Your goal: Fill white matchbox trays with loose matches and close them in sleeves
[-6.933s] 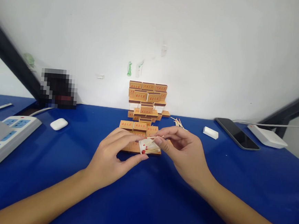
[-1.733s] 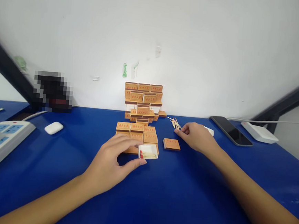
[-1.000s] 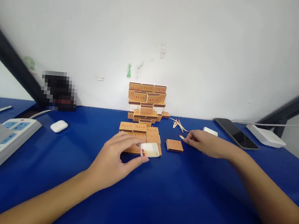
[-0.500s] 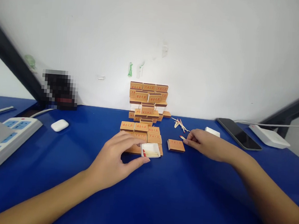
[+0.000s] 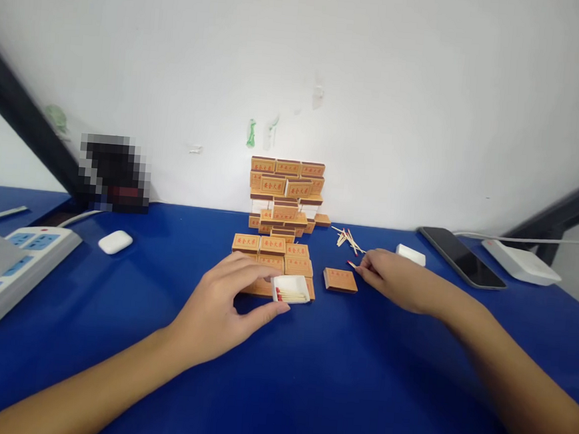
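Observation:
My left hand (image 5: pixel 220 302) grips a small white matchbox tray (image 5: pixel 293 283) between thumb and fingers. Several red-tipped matches (image 5: pixel 289 297) lie in the tray along its near side. To the right, my right hand (image 5: pixel 390 277) is closed in a pinch on a single match (image 5: pixel 351 265), whose red head points left. A matchbox sleeve or box (image 5: pixel 340 280) lies flat between the two hands. Behind the right fingertips is a loose heap of matches (image 5: pixel 346 238) on the blue table. Rows of matchboxes (image 5: pixel 273 246) lie just beyond the tray, partly covered by my left hand.
A tall stack of matchboxes (image 5: pixel 286 189) stands against the white wall. On the right are a white block (image 5: pixel 411 255), a phone (image 5: pixel 461 258) and a white device (image 5: pixel 520 263) with a cable. A white earbud case (image 5: pixel 116 242) and a power strip (image 5: pixel 23 259) lie left.

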Tool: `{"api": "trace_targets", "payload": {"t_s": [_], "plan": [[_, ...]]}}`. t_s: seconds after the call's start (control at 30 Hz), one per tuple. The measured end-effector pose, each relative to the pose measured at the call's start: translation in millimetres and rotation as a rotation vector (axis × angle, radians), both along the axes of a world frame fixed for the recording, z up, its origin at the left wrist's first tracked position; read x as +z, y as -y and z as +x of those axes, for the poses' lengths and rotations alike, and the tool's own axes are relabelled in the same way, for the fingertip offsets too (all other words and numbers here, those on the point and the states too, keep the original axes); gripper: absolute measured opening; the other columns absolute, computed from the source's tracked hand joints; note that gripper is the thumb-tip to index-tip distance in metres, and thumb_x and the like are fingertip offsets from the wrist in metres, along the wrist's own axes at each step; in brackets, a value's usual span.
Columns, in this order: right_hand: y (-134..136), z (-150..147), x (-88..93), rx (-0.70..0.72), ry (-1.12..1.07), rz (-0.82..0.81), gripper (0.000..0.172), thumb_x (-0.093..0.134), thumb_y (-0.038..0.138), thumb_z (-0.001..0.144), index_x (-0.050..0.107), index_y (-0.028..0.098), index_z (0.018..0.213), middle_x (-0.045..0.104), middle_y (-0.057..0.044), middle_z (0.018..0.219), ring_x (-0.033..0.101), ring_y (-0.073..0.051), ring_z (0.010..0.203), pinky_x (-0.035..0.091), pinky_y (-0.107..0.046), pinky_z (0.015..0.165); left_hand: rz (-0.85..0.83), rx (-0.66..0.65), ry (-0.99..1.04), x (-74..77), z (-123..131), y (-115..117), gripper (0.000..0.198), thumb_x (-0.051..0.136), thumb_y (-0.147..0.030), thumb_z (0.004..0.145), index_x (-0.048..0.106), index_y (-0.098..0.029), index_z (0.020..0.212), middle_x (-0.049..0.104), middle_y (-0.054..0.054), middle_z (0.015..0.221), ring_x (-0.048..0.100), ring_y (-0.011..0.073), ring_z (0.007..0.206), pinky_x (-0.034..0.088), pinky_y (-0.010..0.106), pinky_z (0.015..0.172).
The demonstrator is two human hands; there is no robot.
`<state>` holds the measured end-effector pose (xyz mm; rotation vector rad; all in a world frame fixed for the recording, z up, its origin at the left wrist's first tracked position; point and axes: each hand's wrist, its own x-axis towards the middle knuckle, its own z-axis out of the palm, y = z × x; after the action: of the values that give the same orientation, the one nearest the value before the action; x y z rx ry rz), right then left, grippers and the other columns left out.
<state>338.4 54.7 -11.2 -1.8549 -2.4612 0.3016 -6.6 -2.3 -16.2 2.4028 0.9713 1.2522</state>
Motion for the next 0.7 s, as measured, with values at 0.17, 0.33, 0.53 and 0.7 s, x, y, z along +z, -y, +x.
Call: {"api": "trace_targets", "payload": {"t_s": [0.17, 0.33, 0.53, 0.7], "plan": [[-2.7, -1.4, -4.4, 0.024, 0.044, 0.012, 0.018, 0.054, 0.026, 0.092, 0.059, 0.021, 0.075, 0.067, -0.008, 0.08, 0.06, -0.021, 0.067, 0.04, -0.033, 0.064, 0.002, -0.007, -0.001, -1.6, 0.4, 0.4, 0.033, 0.086, -0.028, 0.088, 0.075, -0.02, 0.118, 0.08, 0.008, 0.113, 0.072, 0.0245, 0.106, 0.059, 0.041, 0.095], [-4.4, -3.1, -0.9, 0.029, 0.046, 0.021, 0.015, 0.056, 0.022, 0.09, 0.058, 0.021, 0.076, 0.065, -0.006, 0.079, 0.058, -0.02, 0.066, 0.04, -0.032, 0.064, 0.004, -0.013, -0.003, -2.3, 1.1, -0.3, 0.032, 0.086, -0.029, 0.088, 0.075, -0.021, 0.117, 0.081, 0.007, 0.111, 0.073, 0.0251, 0.104, 0.06, 0.043, 0.093], [10.3, -20.5, 18.3, 0.084, -0.079, 0.116, 0.012, 0.059, 0.022, 0.092, 0.057, 0.022, 0.079, 0.064, -0.004, 0.081, 0.059, -0.018, 0.066, 0.042, -0.03, 0.062, 0.006, -0.006, -0.001, -1.5, -1.3, 0.1, 0.033, 0.086, -0.029, 0.088, 0.074, -0.02, 0.117, 0.08, 0.008, 0.112, 0.072, 0.0251, 0.106, 0.059, 0.042, 0.095], [41.9, -64.2, 27.3, 0.322, -0.256, 0.277, 0.006, 0.058, 0.016, 0.093, 0.056, 0.022, 0.09, 0.064, -0.001, 0.086, 0.059, -0.014, 0.067, 0.045, -0.026, 0.061, -0.003, -0.033, -0.011, -0.4, 0.4, 2.9, 0.031, 0.086, -0.028, 0.089, 0.075, -0.02, 0.117, 0.08, 0.006, 0.11, 0.073, 0.023, 0.103, 0.058, 0.039, 0.094]]}}
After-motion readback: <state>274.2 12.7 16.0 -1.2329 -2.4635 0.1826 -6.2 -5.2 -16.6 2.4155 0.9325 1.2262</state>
